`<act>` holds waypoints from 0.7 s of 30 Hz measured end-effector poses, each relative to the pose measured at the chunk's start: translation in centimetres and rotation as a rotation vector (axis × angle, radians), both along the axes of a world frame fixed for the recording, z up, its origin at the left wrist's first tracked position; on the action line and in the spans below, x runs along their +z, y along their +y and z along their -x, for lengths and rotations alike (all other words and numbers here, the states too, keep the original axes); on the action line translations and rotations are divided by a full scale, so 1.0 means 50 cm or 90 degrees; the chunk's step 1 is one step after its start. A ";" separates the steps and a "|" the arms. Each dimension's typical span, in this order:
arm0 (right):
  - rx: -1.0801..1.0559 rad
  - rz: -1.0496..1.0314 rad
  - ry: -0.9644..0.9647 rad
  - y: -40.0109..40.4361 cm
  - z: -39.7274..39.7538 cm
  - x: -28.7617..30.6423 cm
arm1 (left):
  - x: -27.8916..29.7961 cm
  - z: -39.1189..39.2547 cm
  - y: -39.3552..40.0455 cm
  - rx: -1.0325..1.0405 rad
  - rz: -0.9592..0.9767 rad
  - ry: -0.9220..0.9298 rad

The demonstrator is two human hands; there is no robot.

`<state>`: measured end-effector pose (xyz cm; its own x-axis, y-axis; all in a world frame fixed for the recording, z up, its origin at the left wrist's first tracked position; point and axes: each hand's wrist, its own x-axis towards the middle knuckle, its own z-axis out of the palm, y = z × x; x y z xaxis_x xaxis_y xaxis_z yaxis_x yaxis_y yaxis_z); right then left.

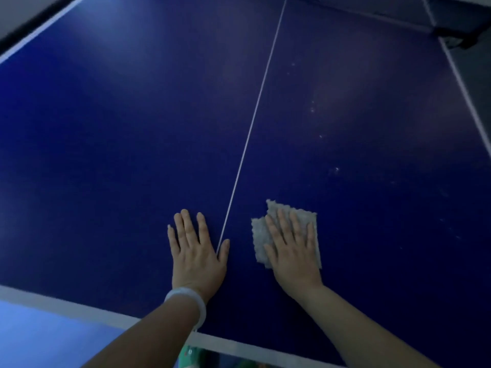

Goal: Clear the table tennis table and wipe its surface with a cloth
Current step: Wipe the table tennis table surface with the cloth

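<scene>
Wiping: one cloth (287, 229), two hands.

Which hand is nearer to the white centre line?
Left. The left hand lies flat with its thumb on the white centre line; the right hand presses the cloth beside it.

- No writing, brand, number or sign could be read anywhere in the head view.
- The blue table (132, 142) carried only plain white lines.
- A green thing (189, 353) below the near edge bore a small pale mark, too blurred to read.
</scene>
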<state>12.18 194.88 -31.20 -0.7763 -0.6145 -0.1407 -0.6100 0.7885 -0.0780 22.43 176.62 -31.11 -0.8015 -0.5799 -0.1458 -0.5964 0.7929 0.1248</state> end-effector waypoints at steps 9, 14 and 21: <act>-0.431 -0.040 -0.111 0.070 -0.024 0.027 | 0.007 0.001 0.003 -0.005 -0.013 0.000; -0.232 -0.039 -0.047 0.024 -0.176 0.021 | 0.011 0.002 0.002 -0.009 -0.017 -0.011; -0.386 -0.102 -0.025 0.250 -0.202 0.032 | 0.013 0.000 -0.001 -0.018 -0.045 0.001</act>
